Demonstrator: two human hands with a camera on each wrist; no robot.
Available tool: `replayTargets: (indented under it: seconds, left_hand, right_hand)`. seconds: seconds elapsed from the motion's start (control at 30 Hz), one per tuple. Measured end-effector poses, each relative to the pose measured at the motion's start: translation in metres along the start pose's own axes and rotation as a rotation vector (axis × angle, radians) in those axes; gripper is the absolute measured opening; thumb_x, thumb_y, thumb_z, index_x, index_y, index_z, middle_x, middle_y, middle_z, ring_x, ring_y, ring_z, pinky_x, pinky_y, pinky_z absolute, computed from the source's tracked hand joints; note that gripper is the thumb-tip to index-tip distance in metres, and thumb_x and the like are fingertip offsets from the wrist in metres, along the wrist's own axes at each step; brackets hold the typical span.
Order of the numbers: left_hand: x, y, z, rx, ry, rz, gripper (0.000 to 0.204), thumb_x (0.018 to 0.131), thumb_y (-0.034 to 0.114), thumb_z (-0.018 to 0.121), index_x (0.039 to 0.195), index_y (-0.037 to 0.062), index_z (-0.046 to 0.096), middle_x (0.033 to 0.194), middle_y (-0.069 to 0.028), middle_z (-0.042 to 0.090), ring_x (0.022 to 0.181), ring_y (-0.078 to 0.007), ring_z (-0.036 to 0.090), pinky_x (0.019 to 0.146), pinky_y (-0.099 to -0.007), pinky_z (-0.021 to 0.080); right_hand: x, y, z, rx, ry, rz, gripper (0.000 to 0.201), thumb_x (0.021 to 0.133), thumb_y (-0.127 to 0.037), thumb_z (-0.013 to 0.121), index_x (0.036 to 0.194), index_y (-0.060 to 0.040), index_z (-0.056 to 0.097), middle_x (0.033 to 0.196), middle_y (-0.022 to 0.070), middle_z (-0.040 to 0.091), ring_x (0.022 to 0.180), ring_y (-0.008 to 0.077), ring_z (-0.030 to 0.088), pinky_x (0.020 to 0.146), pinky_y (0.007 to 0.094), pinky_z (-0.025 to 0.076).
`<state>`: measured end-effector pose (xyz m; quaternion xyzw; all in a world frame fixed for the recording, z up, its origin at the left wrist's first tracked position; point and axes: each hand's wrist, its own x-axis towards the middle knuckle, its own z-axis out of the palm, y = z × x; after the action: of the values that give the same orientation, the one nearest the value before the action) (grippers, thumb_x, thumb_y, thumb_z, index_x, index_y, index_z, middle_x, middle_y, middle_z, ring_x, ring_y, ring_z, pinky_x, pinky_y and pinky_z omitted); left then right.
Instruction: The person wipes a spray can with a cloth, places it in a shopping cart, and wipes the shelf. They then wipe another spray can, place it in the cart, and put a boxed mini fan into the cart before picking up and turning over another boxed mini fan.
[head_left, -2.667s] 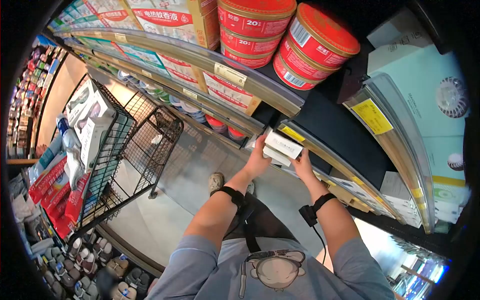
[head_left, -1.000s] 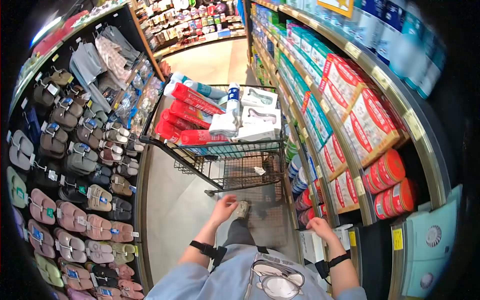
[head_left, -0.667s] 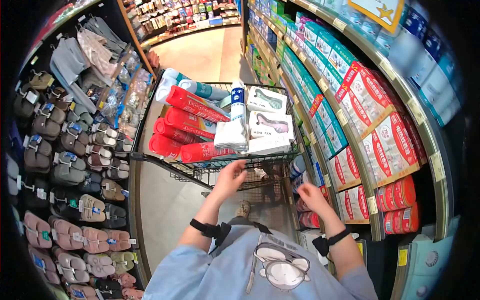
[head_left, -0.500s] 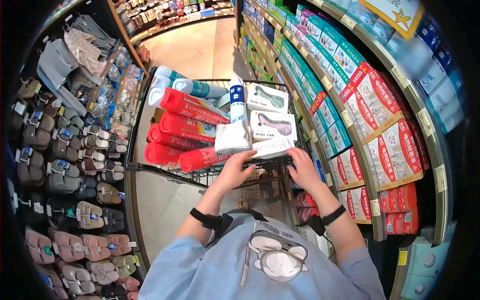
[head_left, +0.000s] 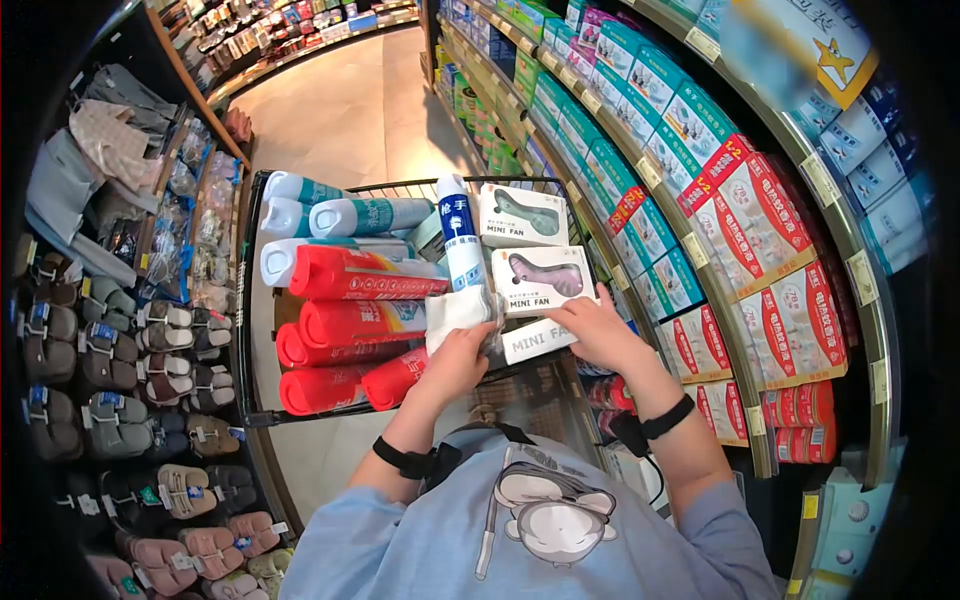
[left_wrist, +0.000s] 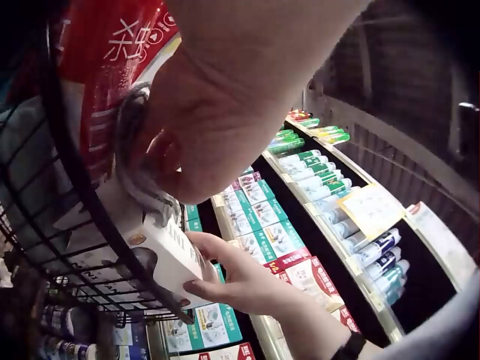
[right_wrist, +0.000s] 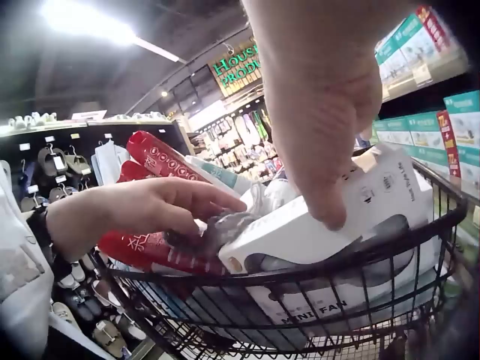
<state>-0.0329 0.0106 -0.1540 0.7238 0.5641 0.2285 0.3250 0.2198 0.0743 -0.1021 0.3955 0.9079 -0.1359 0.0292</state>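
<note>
A white MINI FAN box lies at the near end of the wire cart. My right hand grips it from above, thumb down its side in the right wrist view. The same box rests on the cart's rim. My left hand holds a plastic-wrapped white pack beside the box. In the left wrist view my left hand curls on the crinkled wrap, and my right hand holds the box.
The cart also carries two more fan boxes, red tubes, teal-white tubes and a blue-white bottle. Shelves of red-white boxes run along the right. Slipper racks line the left. The aisle floor stretches ahead.
I turned from the shelf to the cart. Both hands came up to its near end, and the white box now lies there under my right hand.
</note>
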Motion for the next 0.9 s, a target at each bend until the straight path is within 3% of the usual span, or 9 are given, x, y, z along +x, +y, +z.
replayTargets:
  seconds: [0.1, 0.2, 0.3, 0.37, 0.4, 0.53, 0.6, 0.8, 0.9]
  left_hand:
    - [0.006, -0.007, -0.002, -0.013, -0.049, -0.049, 0.046, 0.073, 0.003, 0.054, 0.119, 0.0049, 0.053, 0.100, -0.0215, 0.062, 0.098, -0.0384, 0.057, 0.087, -0.0445, 0.046]
    - [0.009, -0.007, -0.001, 0.028, -0.161, -0.031, 0.044, 0.074, 0.004, 0.053, 0.118, 0.0039, 0.054, 0.098, -0.0228, 0.062, 0.094, -0.0390, 0.058, 0.085, -0.0454, 0.046]
    - [0.008, 0.005, -0.003, 0.068, -0.101, -0.032, 0.045, 0.074, 0.004, 0.053, 0.119, 0.0035, 0.054, 0.099, -0.0237, 0.062, 0.095, -0.0391, 0.058, 0.085, -0.0456, 0.046]
    - [0.011, 0.010, -0.005, 0.054, -0.130, -0.069, 0.045, 0.078, 0.011, 0.058, 0.121, 0.0027, 0.052, 0.101, -0.0225, 0.063, 0.098, -0.0364, 0.059, 0.086, -0.0420, 0.047]
    - [0.013, 0.013, -0.005, 0.058, -0.142, -0.060, 0.045, 0.078, 0.011, 0.058, 0.121, 0.0027, 0.052, 0.101, -0.0225, 0.063, 0.098, -0.0364, 0.059, 0.086, -0.0420, 0.047]
    - [0.023, 0.026, -0.002, -0.458, -0.089, -0.091, 0.050, 0.086, 0.026, 0.062, 0.127, 0.0014, 0.048, 0.108, -0.0179, 0.063, 0.102, -0.0258, 0.059, 0.086, -0.0349, 0.047]
    - [0.028, 0.022, 0.005, -0.762, -0.110, -0.079, 0.051, 0.091, 0.030, 0.059, 0.130, 0.0006, 0.045, 0.114, -0.0144, 0.059, 0.102, -0.0191, 0.057, 0.087, -0.0331, 0.046]
    - [0.034, 0.044, 0.006, -0.881, -0.250, -0.098, 0.052, 0.088, 0.020, 0.064, 0.131, 0.0007, 0.043, 0.116, -0.0080, 0.058, 0.101, -0.0152, 0.055, 0.089, -0.0295, 0.043]
    - [0.037, 0.036, 0.014, -0.951, -0.184, -0.117, 0.053, 0.084, 0.021, 0.069, 0.127, 0.0014, 0.045, 0.108, -0.0081, 0.060, 0.095, -0.0159, 0.058, 0.082, -0.0310, 0.048]
  right_hand:
    - [-0.018, 0.005, -0.032, 0.104, 0.033, 0.040, 0.057, 0.068, -0.003, 0.064, 0.123, -0.0105, 0.050, 0.115, 0.0070, 0.055, 0.117, 0.0259, 0.046, 0.108, 0.0575, 0.018]
    - [-0.038, 0.010, -0.048, 0.300, 0.163, 0.076, 0.058, 0.068, -0.002, 0.063, 0.124, -0.0095, 0.051, 0.118, 0.0095, 0.053, 0.118, 0.0294, 0.045, 0.107, 0.0468, 0.026]
    - [-0.055, 0.019, -0.033, 0.526, 0.305, 0.129, 0.061, 0.073, -0.003, 0.065, 0.130, -0.0046, 0.045, 0.121, 0.0115, 0.052, 0.118, 0.0277, 0.046, 0.102, 0.0357, 0.035]
    - [-0.063, 0.015, -0.022, 1.257, 0.498, 0.320, 0.057, 0.080, -0.008, 0.066, 0.131, 0.0006, 0.041, 0.121, 0.0120, 0.053, 0.110, 0.0227, 0.052, 0.096, 0.0347, 0.040]
    - [-0.064, 0.014, -0.023, 1.307, 0.508, 0.299, 0.057, 0.084, -0.011, 0.065, 0.133, 0.0029, 0.039, 0.121, 0.0100, 0.053, 0.107, 0.0170, 0.053, 0.094, 0.0313, 0.041]
    - [-0.070, 0.009, -0.006, 1.687, 0.481, 0.420, 0.057, 0.086, -0.016, 0.064, 0.135, -0.0008, 0.039, 0.119, 0.0071, 0.055, 0.108, 0.0157, 0.053, 0.093, 0.0309, 0.042]
    - [-0.069, 0.004, -0.003, 1.727, 0.472, 0.414, 0.057, 0.086, -0.017, 0.063, 0.135, -0.0009, 0.039, 0.119, 0.0069, 0.055, 0.107, 0.0157, 0.053, 0.093, 0.0309, 0.042]
    - [-0.066, 0.000, 0.003, 1.655, 0.466, 0.354, 0.058, 0.087, -0.018, 0.062, 0.137, -0.0003, 0.037, 0.122, 0.0070, 0.053, 0.109, 0.0146, 0.052, 0.094, 0.0297, 0.041]
    - [-0.057, -0.006, -0.006, 1.553, 0.440, 0.301, 0.059, 0.088, -0.018, 0.061, 0.138, 0.0011, 0.035, 0.124, 0.0090, 0.052, 0.110, 0.0157, 0.051, 0.096, 0.0299, 0.040]
